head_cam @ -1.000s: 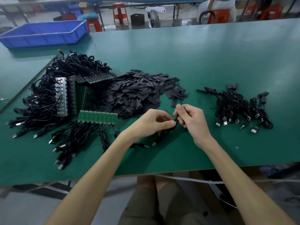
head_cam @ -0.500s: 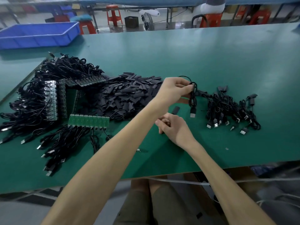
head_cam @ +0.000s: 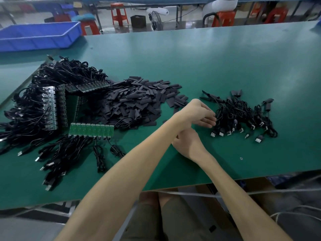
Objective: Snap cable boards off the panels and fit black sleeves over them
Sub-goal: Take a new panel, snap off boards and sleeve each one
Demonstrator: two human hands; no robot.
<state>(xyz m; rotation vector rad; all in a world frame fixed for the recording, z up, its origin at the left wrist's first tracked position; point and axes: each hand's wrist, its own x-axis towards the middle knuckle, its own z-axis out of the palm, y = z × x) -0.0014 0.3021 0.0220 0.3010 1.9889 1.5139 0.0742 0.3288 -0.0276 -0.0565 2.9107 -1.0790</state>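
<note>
One green panel [head_cam: 91,130] of cable boards lies flat, well off to the left of the fingers, its long axis running left to right and its black leads trailing off the near edge toward the person. Further left, more panels [head_cam: 52,108] stand on edge in the cable tangle [head_cam: 66,73], long axes running away from the person; there are several, but the exact count is lost among the wires. Between them and the hands is one big heap of black sleeves [head_cam: 137,103], far too many to count. Two hands are in play. The left hand [head_cam: 199,113] reaches across with its fingers [head_cam: 207,121] loose and nearly straight, gripping nothing, tips right at the left edge of the single pile of sleeved cables [head_cam: 243,115], whose USB plugs mostly point toward the near edge. The right hand [head_cam: 186,145] sits just below the left wrist with its fingers tucked out of sight, so I cannot tell their state. All of it is on the green table [head_cam: 208,58], with one blue crate [head_cam: 40,34] at the far left.
</note>
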